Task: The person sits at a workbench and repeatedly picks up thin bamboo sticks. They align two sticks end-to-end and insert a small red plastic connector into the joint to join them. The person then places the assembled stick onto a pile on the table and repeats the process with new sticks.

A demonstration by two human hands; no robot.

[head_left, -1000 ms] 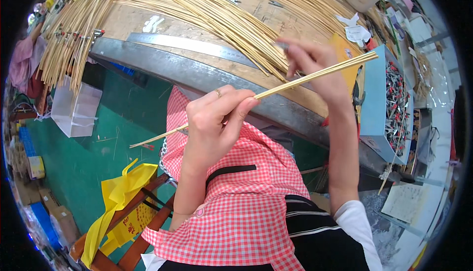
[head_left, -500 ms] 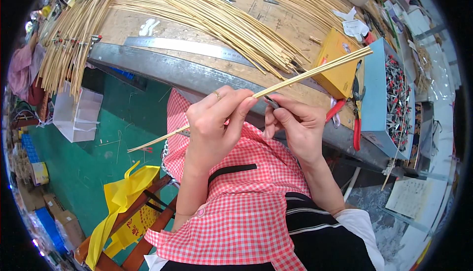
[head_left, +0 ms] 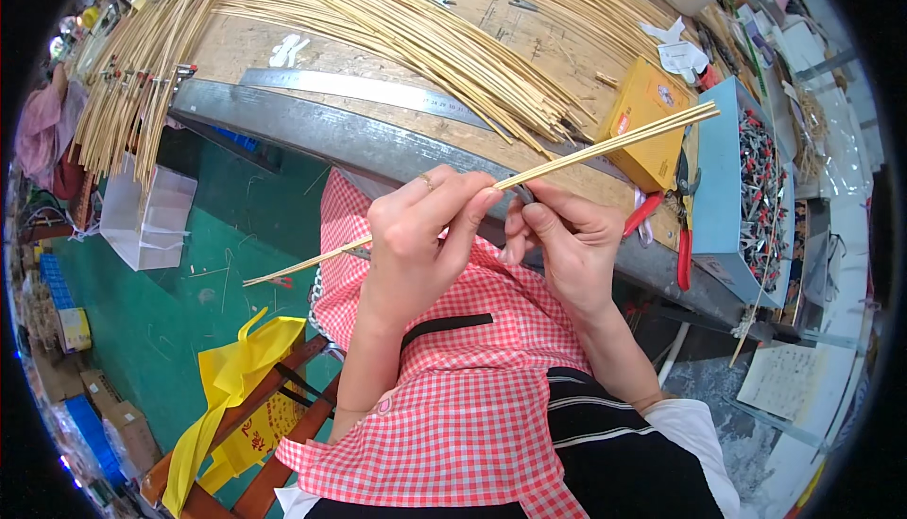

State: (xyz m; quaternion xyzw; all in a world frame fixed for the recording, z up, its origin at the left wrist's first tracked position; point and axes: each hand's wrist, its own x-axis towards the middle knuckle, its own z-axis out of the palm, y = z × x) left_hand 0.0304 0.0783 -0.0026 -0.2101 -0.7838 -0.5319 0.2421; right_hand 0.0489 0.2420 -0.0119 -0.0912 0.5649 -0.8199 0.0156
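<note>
Above red checked apron [head_left: 453, 396]: left hand [head_left: 416, 245], right hand [head_left: 567, 245] pinch bamboo strips [head_left: 586, 153].

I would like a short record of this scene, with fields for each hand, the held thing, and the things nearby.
left hand: pinches the thin bamboo strips near their middle
right hand: fingertips touch the same strips from below
strips: a few together, tilted, upper end to the right
workbench: many loose bamboo strips, metal ruler, yellow box
lap: red checked cloth

Bench edge [head_left: 312, 127] and yellow box [head_left: 647, 122] crowd, apparently, open lap space.
</note>
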